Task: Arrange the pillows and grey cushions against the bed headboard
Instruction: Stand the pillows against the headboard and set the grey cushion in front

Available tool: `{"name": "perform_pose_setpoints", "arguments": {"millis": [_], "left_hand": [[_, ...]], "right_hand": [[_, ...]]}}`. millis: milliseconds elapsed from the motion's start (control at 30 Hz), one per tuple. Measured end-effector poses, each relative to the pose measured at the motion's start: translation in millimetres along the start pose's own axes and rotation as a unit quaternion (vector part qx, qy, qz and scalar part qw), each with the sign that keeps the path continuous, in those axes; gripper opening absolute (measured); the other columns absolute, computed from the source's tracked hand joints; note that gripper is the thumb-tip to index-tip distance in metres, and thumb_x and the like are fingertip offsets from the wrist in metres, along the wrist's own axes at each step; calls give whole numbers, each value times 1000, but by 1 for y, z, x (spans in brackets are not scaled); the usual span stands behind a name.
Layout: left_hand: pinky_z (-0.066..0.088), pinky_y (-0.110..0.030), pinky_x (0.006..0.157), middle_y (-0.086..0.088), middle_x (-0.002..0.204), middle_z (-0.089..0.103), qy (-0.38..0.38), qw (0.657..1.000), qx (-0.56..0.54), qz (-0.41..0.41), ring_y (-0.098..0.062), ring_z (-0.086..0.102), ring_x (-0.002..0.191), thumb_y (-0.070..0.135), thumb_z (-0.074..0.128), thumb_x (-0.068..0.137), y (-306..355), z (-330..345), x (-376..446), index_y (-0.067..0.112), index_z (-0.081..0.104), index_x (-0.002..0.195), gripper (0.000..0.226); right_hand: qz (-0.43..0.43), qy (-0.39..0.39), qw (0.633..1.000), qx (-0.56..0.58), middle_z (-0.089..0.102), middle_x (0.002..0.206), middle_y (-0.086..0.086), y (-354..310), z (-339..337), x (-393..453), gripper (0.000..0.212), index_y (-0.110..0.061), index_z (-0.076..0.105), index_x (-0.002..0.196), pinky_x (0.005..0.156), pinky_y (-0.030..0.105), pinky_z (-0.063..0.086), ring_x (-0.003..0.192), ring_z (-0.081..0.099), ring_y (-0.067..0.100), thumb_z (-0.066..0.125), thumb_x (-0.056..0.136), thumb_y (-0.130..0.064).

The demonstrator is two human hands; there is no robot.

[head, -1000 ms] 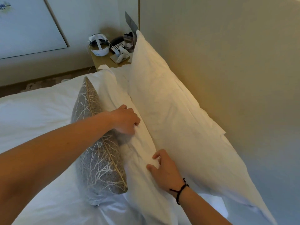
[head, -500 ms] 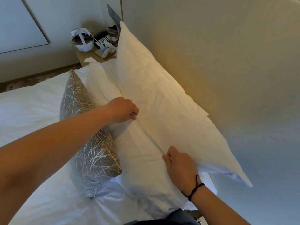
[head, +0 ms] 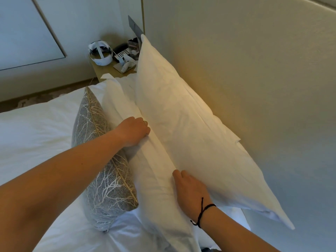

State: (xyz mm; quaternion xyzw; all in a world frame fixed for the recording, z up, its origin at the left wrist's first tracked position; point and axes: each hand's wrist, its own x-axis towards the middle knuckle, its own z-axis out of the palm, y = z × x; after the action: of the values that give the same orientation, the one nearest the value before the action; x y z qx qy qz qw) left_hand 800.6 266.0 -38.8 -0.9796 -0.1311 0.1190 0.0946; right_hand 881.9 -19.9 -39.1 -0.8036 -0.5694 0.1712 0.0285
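Observation:
Two white pillows stand on edge along the beige headboard [head: 254,84]. The rear pillow [head: 181,115] leans on the headboard. The front pillow [head: 158,190] leans against the rear one. A grey cushion [head: 101,179] with a white branch pattern stands upright against the front pillow's face. My left hand [head: 133,130] reaches over the cushion and grips the front pillow's top edge with curled fingers. My right hand [head: 189,190], a black cord on its wrist, lies on the front pillow with its fingertips tucked into the gap between the two pillows, out of sight.
White bedding [head: 32,139] covers the mattress to the left. Beyond the pillows, a bedside table [head: 101,70] carries a white headset [head: 100,53], a phone [head: 121,50] and small items. Carpet and a wall panel lie farther left.
My left hand has slid along the front pillow's top edge toward the rear pillow. My right hand has shifted along the seam between the pillows. The front pillow now stands closer against the rear one.

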Motion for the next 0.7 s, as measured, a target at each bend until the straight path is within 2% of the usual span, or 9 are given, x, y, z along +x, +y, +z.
{"name": "perform_pose_setpoints", "arguments": {"millis": [67, 200, 267, 333, 433, 567, 700], "left_hand": [[44, -33, 82, 4, 109, 62, 9, 999, -29, -12, -18, 54, 105, 28, 46, 97, -3, 1, 4, 29, 65, 110, 23], [46, -35, 87, 5, 111, 63, 14, 997, -71, -8, -18, 54, 106, 30, 46, 98, -11, 5, 9, 29, 65, 111, 23], [46, -37, 87, 5, 109, 65, 13, 996, -89, -8, -19, 55, 105, 33, 46, 98, -16, 5, 10, 27, 66, 109, 24], [46, -39, 86, 4, 108, 66, 2, 996, -91, -3, -20, 55, 105, 37, 46, 97, -22, 6, 11, 26, 67, 106, 25], [43, -38, 90, 3, 116, 63, -28, 997, -74, 2, -21, 52, 113, 38, 46, 97, -34, 13, 16, 27, 66, 109, 25], [39, -39, 98, 1, 128, 57, -44, 996, -70, -23, -21, 44, 124, 34, 44, 98, -63, 21, 26, 29, 61, 116, 25], [39, -40, 102, 0, 137, 51, -66, 994, -42, -82, -22, 40, 127, 20, 54, 93, -102, 25, 36, 32, 54, 124, 33]], "right_hand": [[-28, -8, 999, 27, 43, 93, 4, -4, -3, 18, 20, -12, 43, 110, 57, 34, 27, 68, 36, 24, 34, 94, -3], [-52, -28, 996, 67, 47, 100, 10, -16, -6, 69, 15, -9, 45, 105, 59, 35, 33, 67, 37, 25, 39, 92, -3], [-54, -34, 994, 92, 51, 103, 12, -24, -8, 99, 15, -8, 49, 104, 64, 38, 40, 72, 43, 27, 42, 92, -5], [-48, -33, 990, 129, 55, 107, 13, -32, -10, 128, 17, -8, 54, 108, 74, 38, 44, 84, 52, 30, 46, 93, -8], [-29, -24, 985, 169, 58, 114, 12, -40, -12, 168, 24, -9, 60, 114, 82, 32, 41, 101, 55, 29, 48, 93, -10], [-17, -37, 976, 214, 63, 120, 8, -45, -13, 212, 31, -12, 67, 114, 91, 28, 43, 110, 56, 25, 49, 89, -6], [1, -35, 963, 266, 64, 122, 4, -53, -11, 244, 28, -14, 67, 113, 92, 24, 41, 111, 57, 21, 51, 90, -8]]}}
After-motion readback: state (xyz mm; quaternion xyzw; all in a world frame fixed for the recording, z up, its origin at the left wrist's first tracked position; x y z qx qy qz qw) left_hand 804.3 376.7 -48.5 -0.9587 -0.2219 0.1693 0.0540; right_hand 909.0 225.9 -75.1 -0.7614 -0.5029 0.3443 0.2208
